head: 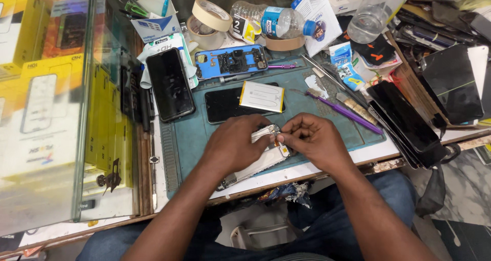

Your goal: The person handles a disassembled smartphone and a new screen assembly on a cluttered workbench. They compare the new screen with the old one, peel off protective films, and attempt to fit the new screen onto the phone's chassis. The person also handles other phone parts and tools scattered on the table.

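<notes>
I see both hands meeting at the near edge of the teal repair mat (194, 133). Left hand (232, 146) curls around the opened white phone (258, 164); right hand (314, 140) pinches a small metal part (272, 130) above it. Flat battery (262, 96) lies at mat centre.

I count two hands, my left hand (232, 143) and my right hand (312, 138), both on one opened phone (258, 161). On the green mat (194, 133) I see one blue phone frame (231, 61), one flat battery (262, 96) and two dark phones: one phone under the battery (225, 105), one phone at the mat's left edge (170, 84). Behind I count three tape rolls (210, 16), one lying plastic bottle (271, 20) and one purple tool (345, 111). At right is a stack of black screens (404, 120); their number I cannot tell.
</notes>
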